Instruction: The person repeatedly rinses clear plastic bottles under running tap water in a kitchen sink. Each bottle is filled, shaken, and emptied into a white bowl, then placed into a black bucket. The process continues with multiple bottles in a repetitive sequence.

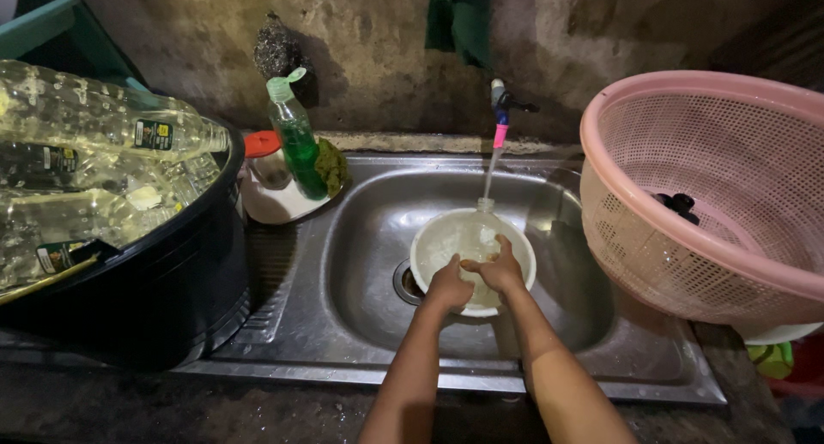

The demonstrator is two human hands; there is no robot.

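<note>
Both forearms reach up from six o'clock into the steel sink [369, 238]. Left hand [448, 288] and right hand [496, 271] sit side by side at the centre, over a white bowl [429, 247] full of water. Between them, a clear plastic bottle [477, 236], its neck up at twelve o'clock, right under the stream. Left fingers curl closed on the bottle's base; right fingers wrap together around its side. Water falls in a thin line from the tap [499, 109] on the back wall straight down to the bottle's mouth. The drain [405, 283] peeks out at nine o'clock from the bowl, just beside its rim. Over at ten o'clock, a green dish-soap bottle [296, 135] stands on a tray with a scrub pad [331, 165] touching it. Far left, at nine o'clock, a black tub [172, 264] is piled with empty clear bottles [94, 169]. At three o'clock, a pink mesh basket [704, 195] tilts over the sink's edge.
</note>
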